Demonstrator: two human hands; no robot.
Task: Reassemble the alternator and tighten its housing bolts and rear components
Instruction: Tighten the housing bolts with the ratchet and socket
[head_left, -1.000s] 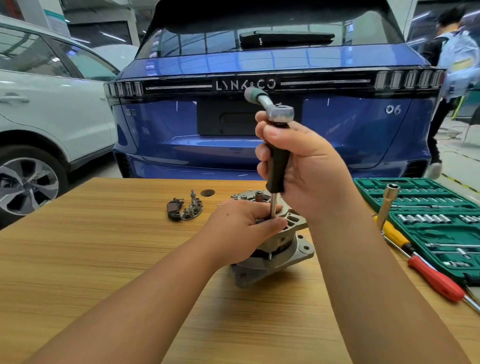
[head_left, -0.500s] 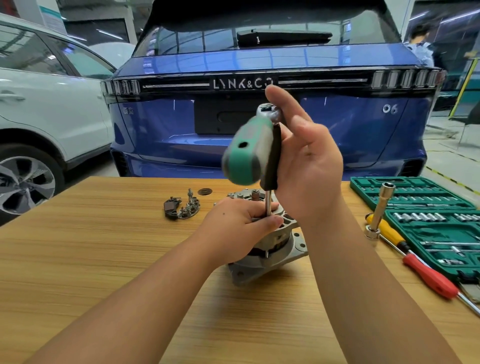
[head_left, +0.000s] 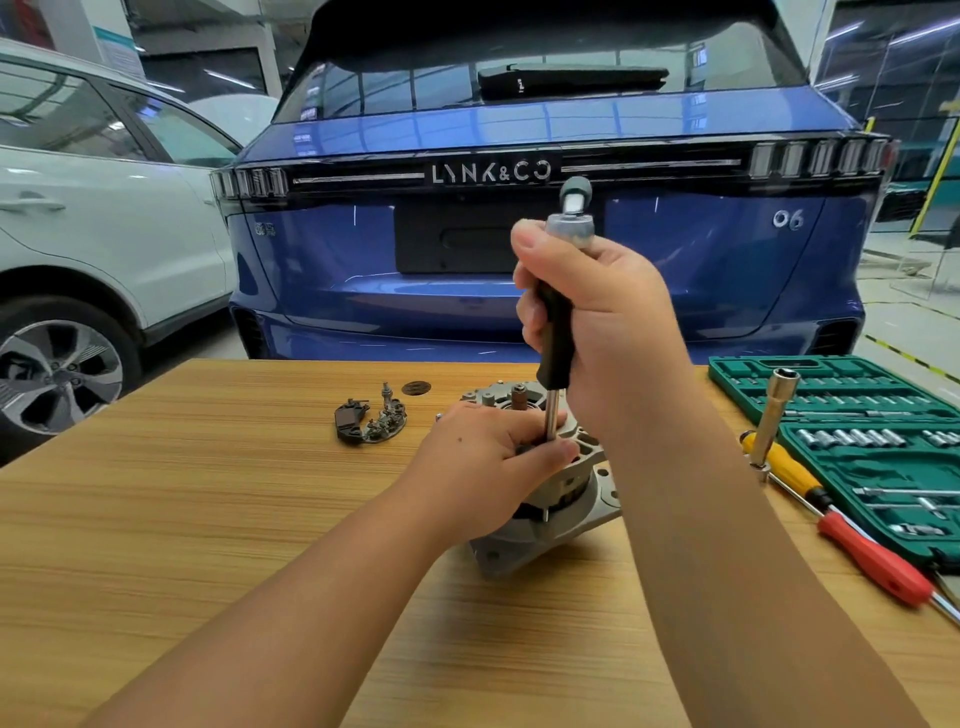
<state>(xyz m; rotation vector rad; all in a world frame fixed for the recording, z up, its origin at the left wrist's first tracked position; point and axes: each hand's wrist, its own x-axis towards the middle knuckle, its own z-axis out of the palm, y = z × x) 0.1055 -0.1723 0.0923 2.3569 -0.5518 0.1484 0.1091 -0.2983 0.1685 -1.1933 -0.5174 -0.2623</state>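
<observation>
- Right hand (head_left: 597, 322) gripping upright driver (head_left: 555, 343), ratchet (head_left: 571, 221) on top.
- Left hand (head_left: 483, 462) clasping alternator (head_left: 566, 514), fingers curled at shaft base.
- Rectifier (head_left: 371, 418) lying apart on table (head_left: 182, 493).

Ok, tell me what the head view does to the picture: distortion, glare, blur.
Head view: wide-angle bending curves the table edge; workshop lights glare on the blue car glass and paint; the ratchet top in the right hand is slightly soft; the alternator under the left hand stays sharp.
</observation>
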